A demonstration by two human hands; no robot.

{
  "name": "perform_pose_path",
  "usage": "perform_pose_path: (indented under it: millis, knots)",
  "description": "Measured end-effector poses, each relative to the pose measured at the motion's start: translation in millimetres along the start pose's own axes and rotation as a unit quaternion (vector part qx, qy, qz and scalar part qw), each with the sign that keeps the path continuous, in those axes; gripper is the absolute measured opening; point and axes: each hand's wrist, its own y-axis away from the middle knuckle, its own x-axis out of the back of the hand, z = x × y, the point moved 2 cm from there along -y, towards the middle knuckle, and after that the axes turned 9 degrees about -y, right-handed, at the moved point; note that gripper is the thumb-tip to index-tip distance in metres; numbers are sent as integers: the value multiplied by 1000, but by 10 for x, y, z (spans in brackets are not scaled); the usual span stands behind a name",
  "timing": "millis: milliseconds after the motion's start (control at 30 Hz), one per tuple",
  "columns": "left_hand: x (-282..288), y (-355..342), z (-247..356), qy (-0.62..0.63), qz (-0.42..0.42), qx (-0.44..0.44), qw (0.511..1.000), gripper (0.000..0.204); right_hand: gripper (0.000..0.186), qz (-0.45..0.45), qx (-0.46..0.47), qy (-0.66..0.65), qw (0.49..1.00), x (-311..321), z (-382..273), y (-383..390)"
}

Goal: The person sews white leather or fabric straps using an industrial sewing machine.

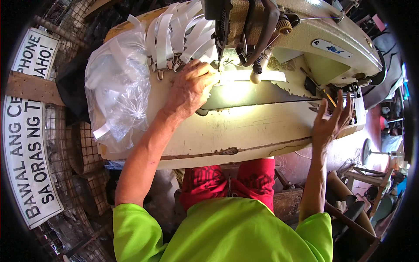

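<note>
My left hand (194, 85) is closed in a pinch at the left end of a white strap (273, 76). The strap lies flat across the bed of a sewing machine (331, 52), running right from under the needle area. A bright lamp glow falls just in front of the strap. My right hand (329, 122) rests at the right end of the machine table (244, 135), fingers spread, holding nothing. Close to its fingertips lie a yellow stick-like tool (329, 98) and a small pointed metal tool (314, 107). My left fingertips are partly hidden.
Left of the machine, many white straps with metal clips (179, 37) are piled beside a clear plastic bag (115, 87). A wire mesh wall with a white sign (32, 131) stands at far left. At right are a fan (369, 150) and a wooden stool (371, 177).
</note>
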Motion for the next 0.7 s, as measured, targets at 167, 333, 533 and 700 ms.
perform_pose_path:
  millis: [167,333,533,700]
  knots:
    - [-2,2,-22,13,-3,-6,1000,14,33,-198,131,-346,907,-299,-1086,-130]
    - [11,-37,-38,-3,5,-23,1000,11,16,-316,112,-398,854,-861,-1424,-230]
    - [17,-69,-107,8,-13,-39,999,15,16,-276,99,-413,862,-979,-1409,-199]
    - [-12,-87,-149,21,-11,-16,1000,17,14,-210,114,-438,866,-995,-1406,-298]
